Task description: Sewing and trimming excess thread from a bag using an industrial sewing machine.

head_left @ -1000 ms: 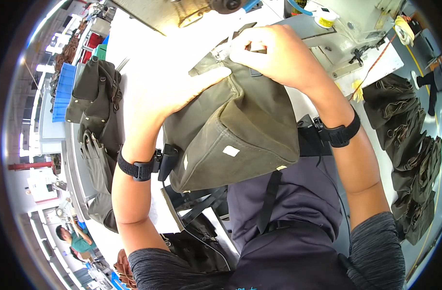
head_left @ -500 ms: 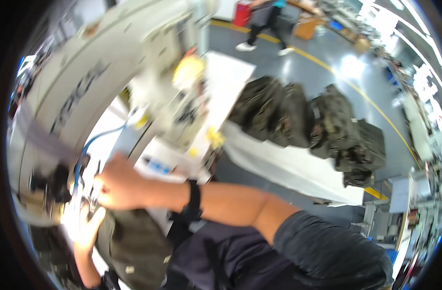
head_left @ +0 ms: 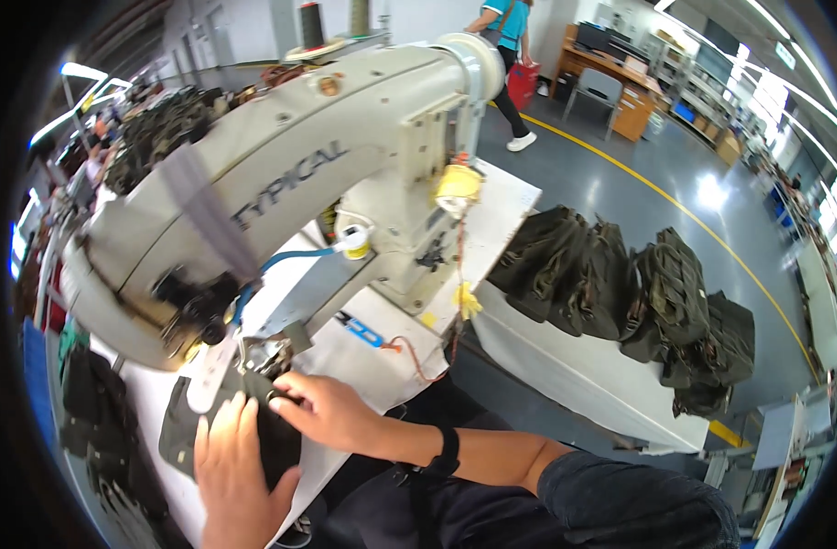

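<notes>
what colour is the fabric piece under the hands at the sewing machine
Dark olive-black fabric piece, flat under both hands; the head view shows it.

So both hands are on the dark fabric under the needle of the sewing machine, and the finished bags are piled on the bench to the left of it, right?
Not quite. In the head view both hands, left hand and right hand, do press the dark fabric at the sewing machine, but the bags sit to its right.

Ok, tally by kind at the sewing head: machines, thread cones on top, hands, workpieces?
Sewing machine: 1
Thread cones: 2 (one dark, one olive beside it)
Hands: 2, left hand and right hand
Fabric piece: 1, dark, under both hands at the needle
Total: 6
</notes>
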Demonstrator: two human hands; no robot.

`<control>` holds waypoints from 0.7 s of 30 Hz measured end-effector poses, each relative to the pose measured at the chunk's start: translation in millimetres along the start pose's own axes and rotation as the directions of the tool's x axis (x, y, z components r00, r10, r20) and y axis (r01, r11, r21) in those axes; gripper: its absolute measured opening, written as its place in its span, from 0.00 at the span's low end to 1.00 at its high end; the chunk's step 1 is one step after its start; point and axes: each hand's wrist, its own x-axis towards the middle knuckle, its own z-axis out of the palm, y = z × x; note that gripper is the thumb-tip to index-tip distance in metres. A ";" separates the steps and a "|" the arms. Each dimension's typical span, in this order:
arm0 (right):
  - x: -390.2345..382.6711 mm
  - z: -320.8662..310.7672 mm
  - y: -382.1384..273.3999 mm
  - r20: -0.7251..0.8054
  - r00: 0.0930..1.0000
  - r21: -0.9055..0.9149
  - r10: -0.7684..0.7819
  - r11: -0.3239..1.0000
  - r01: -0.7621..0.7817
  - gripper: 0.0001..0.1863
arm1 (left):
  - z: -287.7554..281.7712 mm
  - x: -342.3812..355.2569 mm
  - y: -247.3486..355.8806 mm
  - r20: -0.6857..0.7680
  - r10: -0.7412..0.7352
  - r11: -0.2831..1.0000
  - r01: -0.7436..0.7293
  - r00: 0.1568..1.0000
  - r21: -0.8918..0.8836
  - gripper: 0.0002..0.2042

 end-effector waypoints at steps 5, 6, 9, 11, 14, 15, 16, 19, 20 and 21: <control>-5.1 13.1 19.0 0.106 0.989 0.355 0.101 0.926 -0.132 0.24 | 70.6 11.8 -53.0 -0.307 0.099 0.961 -0.011 0.946 0.275 0.34; -3.7 5.5 17.7 0.110 0.992 0.159 0.066 0.984 -0.083 0.24 | 77.3 13.2 -62.8 -0.314 0.076 0.973 -0.001 0.946 0.232 0.38; -2.8 3.6 10.0 0.062 0.996 0.212 0.062 0.974 -0.073 0.20 | 67.3 8.0 -45.0 -0.229 0.037 0.993 -0.010 0.973 0.119 0.43; -5.8 4.2 8.5 0.100 0.991 0.326 0.093 0.938 -0.121 0.18 | 73.4 13.8 -32.9 -0.224 0.057 0.998 -0.053 0.973 0.023 0.44; -3.7 6.1 -11.8 0.175 0.974 0.428 0.146 0.879 -0.209 0.14 | 86.2 14.6 -47.1 -0.365 0.070 0.995 -0.039 0.928 0.092 0.40; -2.1 0.7 -18.8 0.227 0.958 0.465 0.176 0.844 -0.266 0.11 | 88.4 17.3 -46.9 -0.401 0.068 0.995 -0.034 0.914 0.093 0.39; -1.7 -3.8 -21.9 0.223 0.958 0.468 0.181 0.842 -0.268 0.11 | 90.7 20.0 -45.2 -0.438 0.065 0.995 -0.027 0.897 0.092 0.39; 0.1 -16.9 -28.8 0.188 0.965 0.384 0.181 0.891 -0.242 0.12 | 86.9 24.1 -28.5 -0.452 -0.032 0.997 -0.004 0.891 -0.080 0.40; 1.8 -20.8 -29.6 0.192 0.964 0.385 0.185 0.889 -0.247 0.12 | 86.3 24.4 -24.0 -0.449 -0.037 0.997 0.000 0.893 -0.082 0.40; 4.1 -22.8 -29.9 0.205 0.954 0.367 0.218 0.887 -0.281 0.15 | 85.1 23.6 -21.3 -0.433 -0.058 0.997 0.029 0.900 -0.075 0.40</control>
